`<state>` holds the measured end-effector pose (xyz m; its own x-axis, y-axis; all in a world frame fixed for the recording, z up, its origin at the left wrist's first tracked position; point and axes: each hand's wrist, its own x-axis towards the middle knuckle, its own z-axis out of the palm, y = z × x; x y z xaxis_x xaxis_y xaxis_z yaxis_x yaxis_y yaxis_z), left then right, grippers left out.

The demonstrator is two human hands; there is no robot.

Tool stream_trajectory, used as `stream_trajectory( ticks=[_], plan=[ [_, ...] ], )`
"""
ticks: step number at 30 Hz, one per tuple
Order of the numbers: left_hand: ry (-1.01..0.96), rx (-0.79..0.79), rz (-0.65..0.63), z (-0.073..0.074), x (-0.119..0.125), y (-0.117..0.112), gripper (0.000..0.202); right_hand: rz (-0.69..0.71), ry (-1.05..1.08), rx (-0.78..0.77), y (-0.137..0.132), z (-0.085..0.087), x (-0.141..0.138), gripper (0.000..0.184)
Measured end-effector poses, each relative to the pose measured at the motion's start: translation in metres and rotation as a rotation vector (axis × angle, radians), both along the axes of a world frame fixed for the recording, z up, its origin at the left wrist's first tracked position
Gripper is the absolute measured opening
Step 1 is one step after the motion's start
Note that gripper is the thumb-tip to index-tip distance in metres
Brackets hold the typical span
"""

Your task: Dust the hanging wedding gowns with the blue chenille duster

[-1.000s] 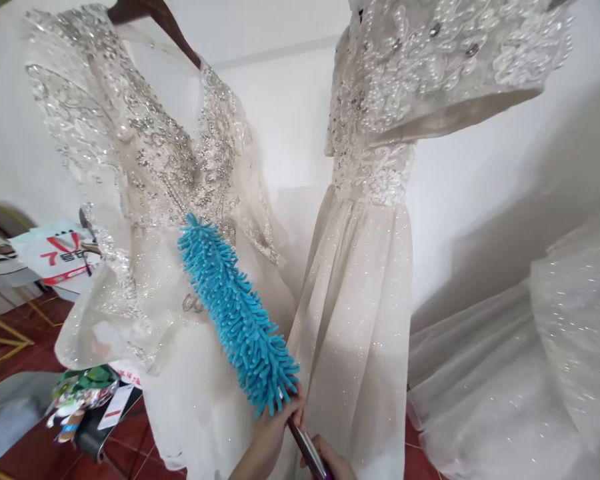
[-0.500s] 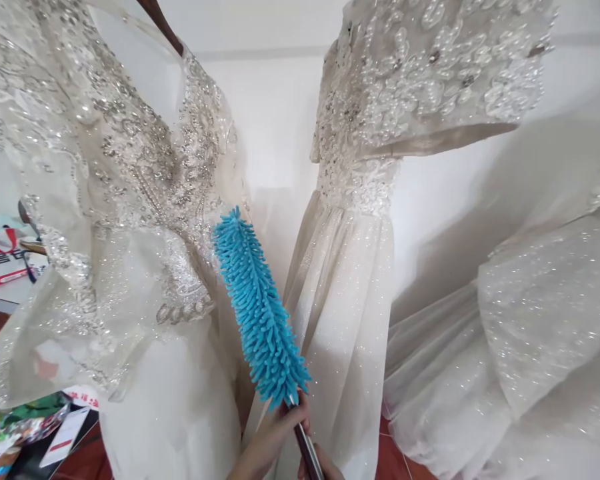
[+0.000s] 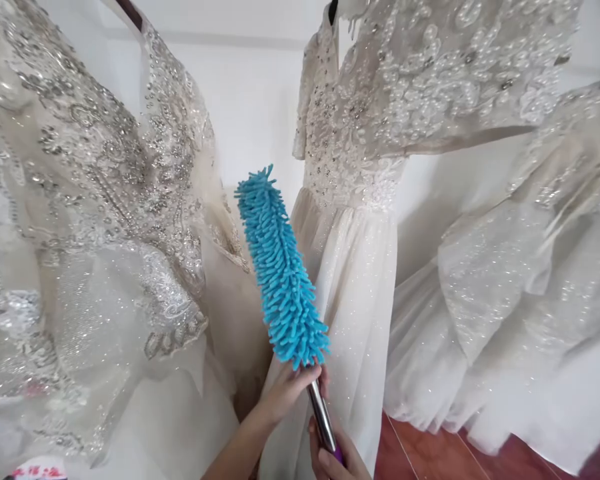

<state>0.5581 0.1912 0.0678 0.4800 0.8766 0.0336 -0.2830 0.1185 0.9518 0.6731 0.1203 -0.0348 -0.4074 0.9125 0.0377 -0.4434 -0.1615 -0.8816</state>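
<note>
A blue microfibre duster [image 3: 283, 267] with a shaggy head and a metal handle tilts up and to the left in the middle of the view. My left hand [image 3: 293, 387] is closed round the top of the handle, just under the blue head. Lower down, my right hand [image 3: 337, 457] grips the handle near its purple end. Behind the duster head hang a beaded white dress [image 3: 125, 167] on the left and a pearl-covered white dress [image 3: 360, 267] on the right. Whether the head touches either one, I cannot tell.
Further right hangs another glittery white dress [image 3: 490, 293], its skirt spread wide. A white wall [image 3: 250, 100] stands behind the dresses. Reddish floor tiles [image 3: 415, 447] show at the bottom right. A white item with red lettering [image 3: 39, 469] peeks out at the lower left.
In the view, the duster and both hands have moved up and slightly right. The duster head is now nearer the right dress. More of both hands shows, and the camera view has shifted.
</note>
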Motion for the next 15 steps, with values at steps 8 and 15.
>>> stream_trajectory(
  ticks=[8, 15],
  plan=[
    [-0.093, 0.148, -0.149, 0.040, -0.008, 0.029, 0.029, -0.092, 0.236, -0.018, -0.001, 0.078, -0.029, 0.030],
    [-0.174, 0.060, -0.232, 0.017, -0.003, 0.040, 0.034, -0.164, 0.309, -0.031, -0.003, 0.071, -0.040, 0.027]
  ],
)
